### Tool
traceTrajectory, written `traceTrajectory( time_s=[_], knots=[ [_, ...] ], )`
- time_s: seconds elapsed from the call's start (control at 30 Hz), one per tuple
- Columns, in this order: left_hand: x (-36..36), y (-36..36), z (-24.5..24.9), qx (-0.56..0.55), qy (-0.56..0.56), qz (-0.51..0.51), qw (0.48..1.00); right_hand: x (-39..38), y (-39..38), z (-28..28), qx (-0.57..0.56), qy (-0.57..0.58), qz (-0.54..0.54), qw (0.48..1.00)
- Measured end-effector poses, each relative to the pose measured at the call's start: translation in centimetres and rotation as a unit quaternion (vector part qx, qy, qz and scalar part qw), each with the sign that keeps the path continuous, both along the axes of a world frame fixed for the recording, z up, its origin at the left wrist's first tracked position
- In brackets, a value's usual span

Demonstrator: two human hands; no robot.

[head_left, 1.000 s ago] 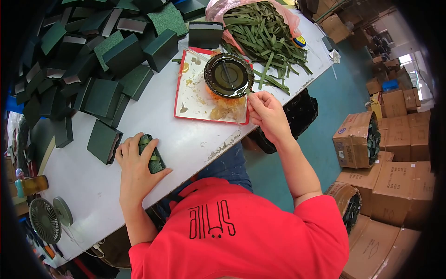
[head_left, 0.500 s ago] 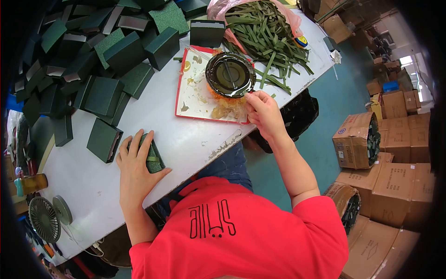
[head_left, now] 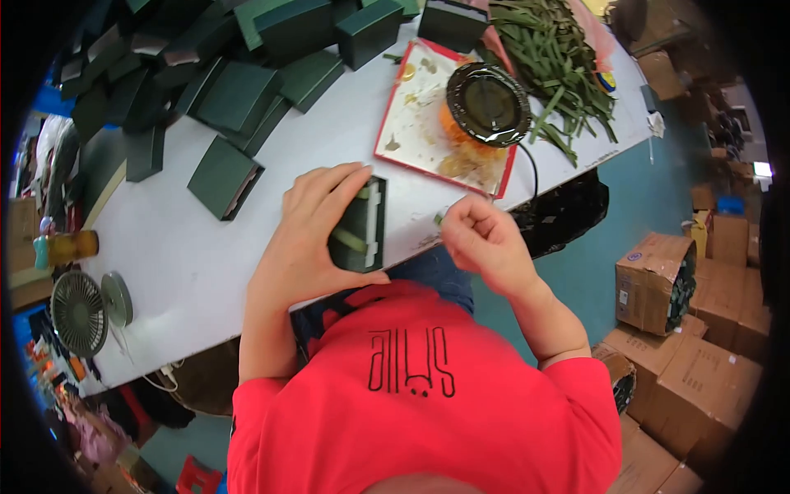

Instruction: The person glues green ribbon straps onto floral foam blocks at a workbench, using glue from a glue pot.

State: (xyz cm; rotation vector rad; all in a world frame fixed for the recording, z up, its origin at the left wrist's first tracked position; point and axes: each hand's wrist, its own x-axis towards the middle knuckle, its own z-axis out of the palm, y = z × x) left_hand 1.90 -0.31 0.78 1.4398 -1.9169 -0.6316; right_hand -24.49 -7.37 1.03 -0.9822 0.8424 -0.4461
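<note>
While I watch through the head camera, I have the left hand (head_left: 306, 224) spread around a small dark green box (head_left: 354, 221), its fingers at the far end and its thumb along the near end, grasping it. The box lies near the front edge of the white table (head_left: 197, 284), its pale inner edge turned to the right, with a lighter green band (head_left: 350, 240) across it. I have the right hand (head_left: 487, 240) curled, thumb and forefinger pinching a short green strip (head_left: 439, 219), whose tip points toward the box, well apart from it. Beyond that hand, a round black pan (head_left: 488, 104) of dark, shiny contents sits over a stained tray (head_left: 409, 128) with a red rim. Just right of the pan I see loose green strips (head_left: 555, 70) beside a pink bag (head_left: 592, 34). At far left, more dark green boxes (head_left: 239, 97) lie heaped, and a small fan (head_left: 80, 311) stands near the table's left end.
</note>
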Motion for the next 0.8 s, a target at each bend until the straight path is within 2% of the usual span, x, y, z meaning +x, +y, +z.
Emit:
traceTrajectory(
  time_s=[0.1,0.5,0.8],
  knots=[
    [-0.3,-0.3,-0.1,-0.022,0.018,-0.014,1.0,1.8,1.1,0.2,0.028,0.028,0.084,0.996],
    [-0.8,-0.4,0.0,-0.021,0.026,-0.027,0.999,3.8,0.9,-0.7,-0.016,0.1,0.135,0.986],
    [-1.6,-0.2,0.4,-0.025,-0.051,-0.047,0.997,3.7,0.9,-3.4,-0.031,0.1,0.179,0.978]
  ],
)
